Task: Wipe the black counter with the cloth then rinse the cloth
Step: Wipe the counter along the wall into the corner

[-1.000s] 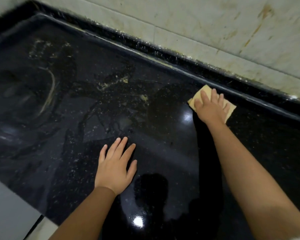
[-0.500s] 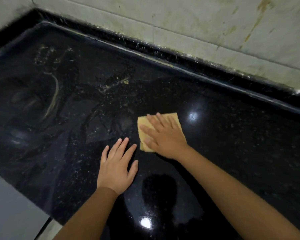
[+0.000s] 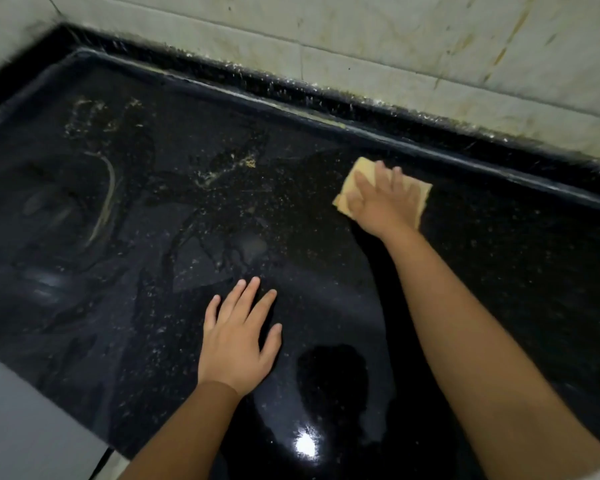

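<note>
Pressing the yellow cloth (image 3: 352, 183) flat with straight fingers near the bench's (image 3: 499, 271) back edge, the right hand (image 3: 381, 202) is lying well right of the smeared grime (image 3: 222, 168), nearer it than the flat, empty left hand (image 3: 238, 344).

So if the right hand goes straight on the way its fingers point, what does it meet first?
Likely the raised black rim at the back of the counter, then the tiled wall. The right hand, flat on the cloth, has only bare counter ahead.
</note>
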Motion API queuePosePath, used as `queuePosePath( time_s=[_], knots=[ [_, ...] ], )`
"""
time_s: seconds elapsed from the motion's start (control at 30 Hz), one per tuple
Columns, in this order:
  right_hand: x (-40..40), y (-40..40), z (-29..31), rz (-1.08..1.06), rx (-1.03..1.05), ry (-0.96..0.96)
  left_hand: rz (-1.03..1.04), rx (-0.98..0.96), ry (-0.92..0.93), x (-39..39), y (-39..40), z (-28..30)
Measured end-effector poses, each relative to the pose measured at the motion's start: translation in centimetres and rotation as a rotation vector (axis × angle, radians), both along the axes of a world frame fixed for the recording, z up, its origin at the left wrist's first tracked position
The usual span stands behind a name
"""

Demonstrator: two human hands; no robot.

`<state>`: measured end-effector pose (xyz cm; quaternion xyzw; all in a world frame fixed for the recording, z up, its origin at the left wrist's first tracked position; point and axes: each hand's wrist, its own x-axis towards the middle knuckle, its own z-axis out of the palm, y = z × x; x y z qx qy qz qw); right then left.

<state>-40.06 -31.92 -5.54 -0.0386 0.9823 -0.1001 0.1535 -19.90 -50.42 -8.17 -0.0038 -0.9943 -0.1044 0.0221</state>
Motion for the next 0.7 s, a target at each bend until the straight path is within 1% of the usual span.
queuePosePath(
  time_s=[0.07,0.13,0.2,0.27,0.33,0.4,0.5,0.6,0.67,0.7],
  knots=[
    [2.1,-2.0,0.0,0.135,-0.022,-0.006,0.0,0.006,0.005,0.0,0.0,0.0],
    [5.8,-2.3,-0.2,0.284,-0.04,-0.005,0.002,0.012,0.003,0.0,0.0,0.0],
    [9.9,-0.4,-0.1,0.422,-0.039,-0.008,0.003,0.005,-0.008,0.0,0.0,0.1],
    [12.7,3.0,0.4,0.467,-0.016,-0.07,0.011,0.002,-0.02,0.0,0.1,0.1],
    [13.2,7.1,0.7,0.359,0.026,-0.114,0.027,0.015,-0.035,0.0,0.0,0.1],
    [12.1,10.8,0.9,0.172,0.062,-0.118,0.037,0.014,-0.049,0.1,0.1,0.1],
    [8.4,13.5,0.7,-0.093,0.067,-0.039,0.033,0.006,-0.046,0.2,0.3,0.1],
    [4.5,12.3,0.5,-0.276,0.018,-0.008,0.037,0.007,-0.036,0.1,0.3,0.0],
    [2.6,9.8,0.4,-0.313,-0.019,0.008,0.033,0.006,-0.022,0.1,0.2,0.0],
    [1.9,8.3,0.2,-0.294,-0.019,0.021,0.027,0.003,-0.015,0.0,0.2,0.1]
  ],
)
